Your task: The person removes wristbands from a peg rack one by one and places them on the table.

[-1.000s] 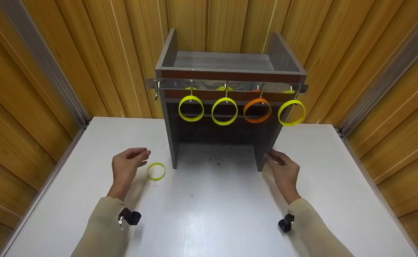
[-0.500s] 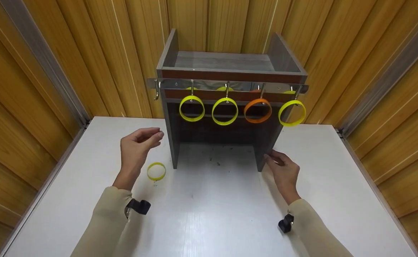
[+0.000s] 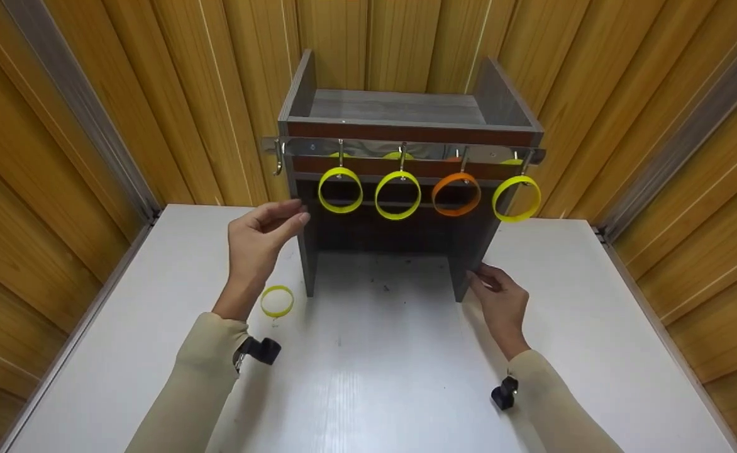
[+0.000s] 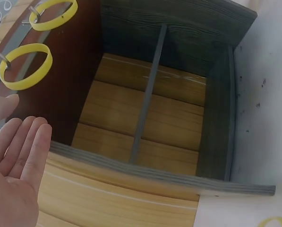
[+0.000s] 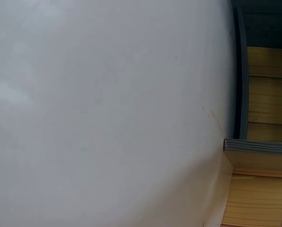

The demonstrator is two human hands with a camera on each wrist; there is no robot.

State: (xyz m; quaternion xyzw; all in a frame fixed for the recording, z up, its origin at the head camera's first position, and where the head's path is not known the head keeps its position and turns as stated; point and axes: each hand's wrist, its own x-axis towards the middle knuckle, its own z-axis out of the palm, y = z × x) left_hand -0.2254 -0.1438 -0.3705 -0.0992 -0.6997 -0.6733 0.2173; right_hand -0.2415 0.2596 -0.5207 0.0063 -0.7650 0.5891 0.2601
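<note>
Rack: stands on the white table (image 3: 368,377); the head view gives its whole front (image 3: 406,130) with the rail (image 3: 356,150), while the left wrist view looks into its side and shows a bar (image 4: 148,97) running across inside.
Hung rings: from left to right in the head view, yellow (image 3: 341,210), yellow (image 3: 397,217), orange (image 3: 456,213) and yellow (image 3: 517,219), on the right-hand four of five hooks; the left wrist view catches just two yellow ones.
Left-end hook: by the left hand in the head view (image 3: 278,160), above the fingertips.
Loose ring: yellow, flat on the table left of the rack (image 3: 277,314); the left wrist view clips it at the bottom corner.
Left hand: before the rack's left panel (image 3: 256,245); the head view shows a narrow gap from thumb to fingers, the left wrist view the fingers fairly straight, holding nothing. Whether they touch the panel, I cannot tell.
Right hand: pinches the rack's right panel low down, thumb in front (image 3: 502,302); the right wrist view has a mere sliver of it at the edge, beside the panel's end.
Specks: dark, on the table under the rack (image 3: 385,289), seen also from the left wrist.
</note>
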